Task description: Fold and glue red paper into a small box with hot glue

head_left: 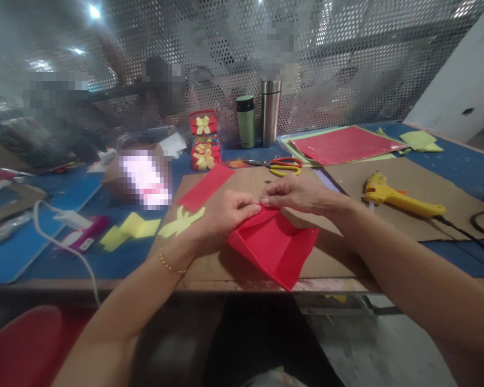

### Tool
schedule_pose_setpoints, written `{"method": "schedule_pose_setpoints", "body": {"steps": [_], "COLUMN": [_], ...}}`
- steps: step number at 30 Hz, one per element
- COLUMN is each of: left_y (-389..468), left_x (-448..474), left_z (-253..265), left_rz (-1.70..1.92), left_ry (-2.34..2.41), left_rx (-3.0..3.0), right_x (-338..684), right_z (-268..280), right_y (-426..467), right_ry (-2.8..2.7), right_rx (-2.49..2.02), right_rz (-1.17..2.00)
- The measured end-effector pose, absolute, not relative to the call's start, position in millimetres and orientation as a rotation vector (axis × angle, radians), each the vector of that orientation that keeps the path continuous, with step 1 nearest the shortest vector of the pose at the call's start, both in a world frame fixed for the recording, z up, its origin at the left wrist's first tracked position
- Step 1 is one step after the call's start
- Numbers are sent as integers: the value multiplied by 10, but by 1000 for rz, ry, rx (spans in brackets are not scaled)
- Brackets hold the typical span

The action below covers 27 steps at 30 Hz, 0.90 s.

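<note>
A red open box of felt-like or foam sheet (272,242) is tilted over the cardboard, its inside facing me. My left hand (229,215) pinches its far rim from the left. At the same rim, just to the right, my right hand (288,193) is closed with thumb and fingertips together on the edge. The fingertips of both hands nearly meet, and the far side of the box is hidden behind them. Beside my left hand lie a flat red strip (207,186) and a pale yellow bow-shaped cutout (181,221).
Scissors (284,165) with red and yellow handles lie beyond my hands. A yellow glue gun (403,201) rests at right, its cord trailing off. Behind stand red boxes with yellow bows (205,142), a green cup (246,122) and a steel flask (271,114). Red sheets (349,145) lie back right.
</note>
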State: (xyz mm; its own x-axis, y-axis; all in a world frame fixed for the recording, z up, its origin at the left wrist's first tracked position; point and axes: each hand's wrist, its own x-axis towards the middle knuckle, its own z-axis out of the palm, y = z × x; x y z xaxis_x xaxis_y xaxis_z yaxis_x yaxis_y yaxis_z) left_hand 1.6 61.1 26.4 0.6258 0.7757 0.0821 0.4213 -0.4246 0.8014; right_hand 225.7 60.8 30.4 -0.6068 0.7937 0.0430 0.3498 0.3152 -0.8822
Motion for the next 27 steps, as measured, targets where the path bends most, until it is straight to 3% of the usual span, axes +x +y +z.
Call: {"method": "schedule_pose_setpoints", "body": {"steps": [27], "left_y": [667], "left_x": [41], "left_z": [188], "left_rz": [701], "left_ry": [995], "left_rx": [2182], "right_x": [2142], "right_z": [339], "right_y": [547], "right_ry": [-2229], "right_rx": [-1207], "right_rz": [843]}}
